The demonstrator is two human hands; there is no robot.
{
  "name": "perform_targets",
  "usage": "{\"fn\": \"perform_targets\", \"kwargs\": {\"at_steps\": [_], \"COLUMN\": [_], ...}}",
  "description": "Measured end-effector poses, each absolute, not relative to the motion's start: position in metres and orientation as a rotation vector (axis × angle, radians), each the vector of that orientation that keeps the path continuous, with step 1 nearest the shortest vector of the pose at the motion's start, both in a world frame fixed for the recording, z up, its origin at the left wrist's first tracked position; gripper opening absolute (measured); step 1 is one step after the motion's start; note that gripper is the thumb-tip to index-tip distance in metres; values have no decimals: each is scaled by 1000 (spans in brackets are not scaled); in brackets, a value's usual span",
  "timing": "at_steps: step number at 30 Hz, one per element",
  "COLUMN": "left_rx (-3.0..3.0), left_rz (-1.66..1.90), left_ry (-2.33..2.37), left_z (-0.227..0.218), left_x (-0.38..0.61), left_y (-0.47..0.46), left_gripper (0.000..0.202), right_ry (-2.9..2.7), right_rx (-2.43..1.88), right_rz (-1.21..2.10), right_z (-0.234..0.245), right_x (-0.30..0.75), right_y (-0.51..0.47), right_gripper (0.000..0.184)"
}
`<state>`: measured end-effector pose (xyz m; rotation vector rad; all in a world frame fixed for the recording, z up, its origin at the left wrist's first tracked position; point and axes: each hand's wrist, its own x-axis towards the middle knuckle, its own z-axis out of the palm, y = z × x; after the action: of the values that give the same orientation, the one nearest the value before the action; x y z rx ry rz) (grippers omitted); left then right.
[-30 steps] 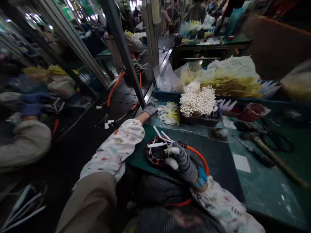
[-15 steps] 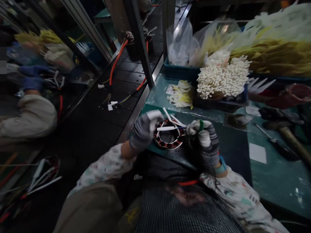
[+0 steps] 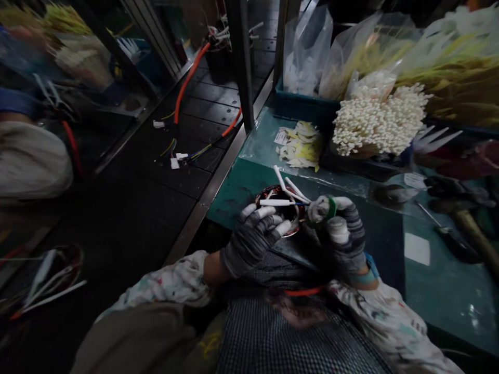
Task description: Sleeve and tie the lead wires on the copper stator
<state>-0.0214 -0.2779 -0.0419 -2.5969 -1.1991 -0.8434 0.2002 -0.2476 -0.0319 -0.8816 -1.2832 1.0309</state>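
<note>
1 camera, worn on the person's head, looks from above the near side of the wire-wound ring (image 3: 268, 190), facing forward and steeply down. it is near enough to show both hands by the ring, yet wide enough to take in the checked apron (image 3: 257, 332) below the ring, plastic bags (image 3: 307, 52) beyond it and a dark slatted surface (image 3: 136, 208) to its left.

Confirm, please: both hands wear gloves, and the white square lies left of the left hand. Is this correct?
The side is wrong: in the head view, the white square lies right of the right hand. That hand and the left hand do wear gloves.
</note>
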Motion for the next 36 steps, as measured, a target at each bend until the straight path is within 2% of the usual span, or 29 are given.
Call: {"fn": "perform_targets", "kwargs": {"at_steps": [3,6,11,13,15,17,18,20,23,27,29,32,36], "left_rx": [-2517,-2611,-2973,-2997,-2960,-3084,-3269,-3678,-3854,-3658,-3572,-3501,-3465], "left_rz": [-933,-1065,-1376,-1648,-1779,-1581,-1428,-1268,-1323,-1152,-1179,-1300,-1276], "left_ry": [-1187,-1001,-693,-945,-1474,-1885,-1919,-1695,-1360,-1377,-1410,-1387,-1392], "left_z": [-50,-54,-31,-20,-14,-14,-15,-19,-23,-27,-29,-31,-30], "left_x": [-24,-39,-72,-79,-81,-78,-75,-67,-61,-63,-64,-61,-57], "left_y": [-285,-280,-254,-241,-224,-207,-201,-196,-209,-242,-254,-262,-264], "left_gripper": [33,25,9,11,28,62,77,90,91,96,92,83,77], "right_ry": [-1580,-1925,-2435,-2473,-2467,-2421,-2396,-2356,-2339,-2294,-2309,-2343,-2278], "right_rx": [-940,-962,-1059,-1074,-1072,-1052,-1042,-1052,-1110,-1124,-1105,-1095,-1065], "right_rz": [809,489,-123,-126,-52,40,80,106,100,137,114,56,23], "right_z": [-22,-13,-10,-11,-13,-16,-17,-22,-31,-37,-36,-33,-27], "right_x": [198,186,164,161,161,164,165,167,171,172,172,173,173], "right_y": [-252,-253,-252,-251,-248,-247,-249,-257,-284,-323,-332,-330,-322], "right_gripper": [14,23,25,23,22,22,22,22,24,40,44,42,38]}}
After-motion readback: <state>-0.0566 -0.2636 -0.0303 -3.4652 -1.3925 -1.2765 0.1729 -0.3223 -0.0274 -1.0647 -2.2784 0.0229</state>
